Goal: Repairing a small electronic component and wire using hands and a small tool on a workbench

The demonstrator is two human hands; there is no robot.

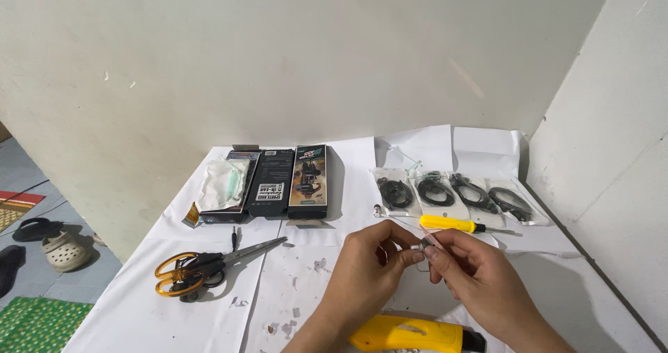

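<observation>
My left hand and my right hand meet over the white paper-covered table, fingertips pinching a small metal part with a thin pinkish wire end. Both hands grip it together; the piece is mostly hidden by my fingers. A yellow-handled screwdriver lies just beyond my hands. A yellow tool rests below my wrists at the near edge.
Scissors with orange handles lie at the left. Three dark product boxes stand at the back, one with a white pouch on it. Several clear bags of black cables line the back right. Sandals sit on the floor.
</observation>
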